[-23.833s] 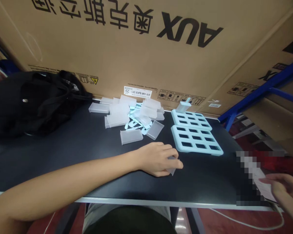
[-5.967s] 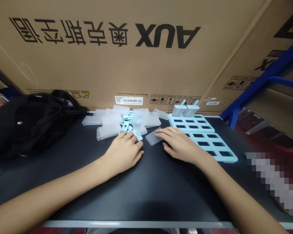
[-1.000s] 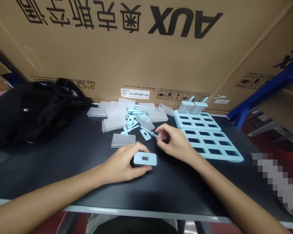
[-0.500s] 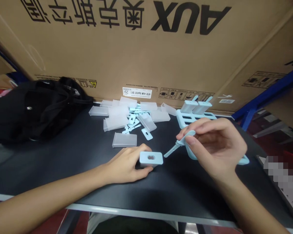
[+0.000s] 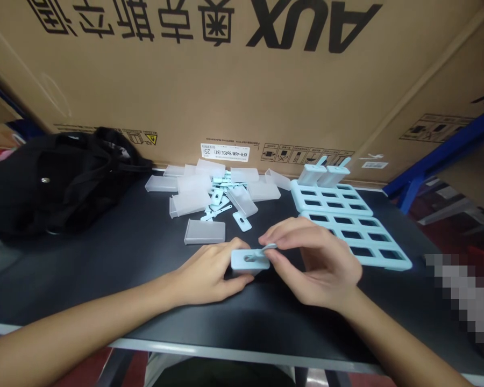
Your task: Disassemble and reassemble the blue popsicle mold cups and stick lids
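My left hand [image 5: 212, 271] is wrapped round a translucent mould with a light blue lid [image 5: 239, 260], held upright near the front of the table. Between the thumb and fingers of my right hand [image 5: 317, 263] is a light blue stick [image 5: 269, 246]. The stick's lower end is at the slot in the lid; how deep it sits cannot be made out. Behind my left hand lies a loose translucent mould [image 5: 205, 231], with a loose blue lid [image 5: 242, 221] beside it. Further back is a pile of moulds [image 5: 191, 192] around blue sticks and lids.
Two light blue racks [image 5: 401, 263] with rectangular openings lie at the right. Two lidded moulds with sticks [image 5: 312, 174] stand at the back rack. A black bag [image 5: 64, 183] lies at the left, a large cardboard box [image 5: 226, 91] stands behind, and a blurred-out object is at the right edge.
My right hand has moved left and slightly down, bringing the stick from beside the mould to the lid's slot. The racks are less covered. My left hand has stayed in place.
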A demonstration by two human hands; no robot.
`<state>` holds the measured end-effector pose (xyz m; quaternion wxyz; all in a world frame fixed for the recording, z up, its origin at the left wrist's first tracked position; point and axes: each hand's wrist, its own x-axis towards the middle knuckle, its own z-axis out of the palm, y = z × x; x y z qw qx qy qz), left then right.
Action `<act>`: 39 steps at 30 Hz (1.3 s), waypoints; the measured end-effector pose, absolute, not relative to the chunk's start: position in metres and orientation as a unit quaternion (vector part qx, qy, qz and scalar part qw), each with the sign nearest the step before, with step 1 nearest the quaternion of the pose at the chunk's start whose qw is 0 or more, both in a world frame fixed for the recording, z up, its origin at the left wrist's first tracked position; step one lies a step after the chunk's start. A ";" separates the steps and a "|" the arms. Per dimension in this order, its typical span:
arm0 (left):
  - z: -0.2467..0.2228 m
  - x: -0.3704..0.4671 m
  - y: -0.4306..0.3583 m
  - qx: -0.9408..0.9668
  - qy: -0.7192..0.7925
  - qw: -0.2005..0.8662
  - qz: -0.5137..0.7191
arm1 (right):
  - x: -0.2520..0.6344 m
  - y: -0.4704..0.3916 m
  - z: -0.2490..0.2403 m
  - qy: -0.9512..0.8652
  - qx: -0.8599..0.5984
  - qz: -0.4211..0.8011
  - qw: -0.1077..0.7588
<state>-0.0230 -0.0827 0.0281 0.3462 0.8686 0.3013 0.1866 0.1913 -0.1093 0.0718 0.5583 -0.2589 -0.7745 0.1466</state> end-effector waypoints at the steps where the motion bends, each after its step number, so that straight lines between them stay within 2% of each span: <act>1: 0.029 -0.023 -0.083 0.873 0.298 0.337 0.189 | 0.192 -0.108 0.071 -0.789 -0.257 0.146 0.539; 6: 0.042 -0.020 -0.074 0.873 0.309 0.298 0.231 | 0.192 -0.107 0.078 -0.836 -0.299 0.063 0.455; 11: 0.056 0.000 -0.057 0.859 0.327 0.269 0.288 | 0.190 -0.107 0.081 -0.812 -0.444 -0.010 0.379; 15: 0.064 0.023 -0.047 0.873 0.296 0.269 0.279 | 0.195 -0.104 0.080 -0.762 -0.566 -0.015 0.314; 19: 0.067 0.041 -0.047 0.866 0.253 0.300 0.310 | 0.226 -0.094 0.091 -0.698 -0.644 0.031 0.313; 22: 0.064 0.045 -0.053 0.862 0.236 0.302 0.332 | 0.271 -0.079 0.101 -0.618 -0.715 -0.008 0.327; 25: 0.055 0.043 -0.060 0.892 0.173 0.295 0.296 | 0.324 -0.059 0.104 -0.540 -0.783 -0.076 0.298; 29: 0.037 0.037 -0.066 0.930 0.096 0.281 0.217 | 0.378 -0.033 0.088 -0.508 -0.820 -0.096 0.245; 33: 0.025 0.036 -0.068 0.946 0.074 0.273 0.160 | 0.401 -0.014 0.066 -0.510 -0.823 -0.094 0.232; 39: 0.020 0.038 -0.067 0.949 0.064 0.269 0.152 | 0.415 0.003 0.046 -0.517 -0.825 -0.106 0.203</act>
